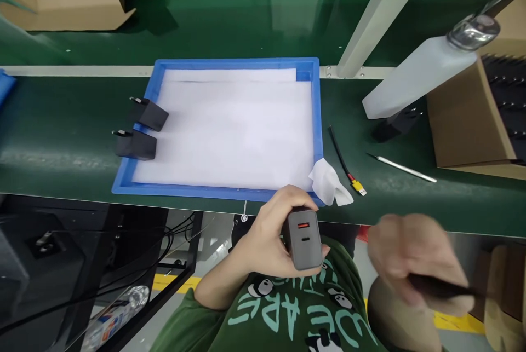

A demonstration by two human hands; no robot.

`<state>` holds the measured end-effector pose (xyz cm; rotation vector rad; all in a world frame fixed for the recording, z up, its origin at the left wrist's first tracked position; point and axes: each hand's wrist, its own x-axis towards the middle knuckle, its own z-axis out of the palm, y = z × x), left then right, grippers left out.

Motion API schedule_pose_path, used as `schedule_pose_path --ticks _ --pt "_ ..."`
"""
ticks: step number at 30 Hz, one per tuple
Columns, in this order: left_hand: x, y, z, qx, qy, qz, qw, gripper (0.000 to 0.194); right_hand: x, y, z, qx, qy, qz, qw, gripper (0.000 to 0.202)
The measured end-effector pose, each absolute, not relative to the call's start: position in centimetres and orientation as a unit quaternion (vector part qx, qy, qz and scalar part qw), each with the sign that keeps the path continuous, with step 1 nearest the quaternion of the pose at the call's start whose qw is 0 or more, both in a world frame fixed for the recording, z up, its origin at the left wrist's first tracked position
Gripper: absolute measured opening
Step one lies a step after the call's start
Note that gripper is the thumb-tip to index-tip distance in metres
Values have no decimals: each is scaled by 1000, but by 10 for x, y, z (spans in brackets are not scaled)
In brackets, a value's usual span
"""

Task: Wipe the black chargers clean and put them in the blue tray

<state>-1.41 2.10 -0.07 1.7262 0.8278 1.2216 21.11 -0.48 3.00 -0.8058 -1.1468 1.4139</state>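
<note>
My left hand (275,237) is wrapped round a dark grey charger (305,237). The charger's end face, with an orange USB-A slot and a small USB-C slot, points up at me. Off to the right, my right hand (415,259) is smeared by motion. Its fingers are closed on a dark elongated thing (439,286) whose kind I cannot make out. Just beyond my left hand, a crumpled white cloth (330,182) lies over the front right corner of a blue tray (319,116). Two black plug chargers (136,144) rest at the tray's left edge, prongs pointing left.
Right of the tray lie a short black cable (341,152) with a yellow USB plug and a thin white pen-like tool (405,168). A white spray bottle (419,78), another black charger (396,123) and a cardboard box (470,122) stand farther right. A slanted shelf post (382,15) rises behind.
</note>
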Motion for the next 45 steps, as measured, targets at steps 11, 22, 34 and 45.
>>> schedule_pose_path --ticks 11,22,34,45 --pt "-9 17 1 610 433 474 465 41 179 2 35 -388 -426 621 532 22" --pt "-21 3 8 641 389 478 457 52 181 -18 49 -383 -614 442 530 12" --pt "-25 -3 7 636 357 503 464 57 157 -69 66 -581 -650 218 439 21" --pt "-22 -3 4 639 329 526 456 54 145 -63 63 -564 -632 249 470 15"
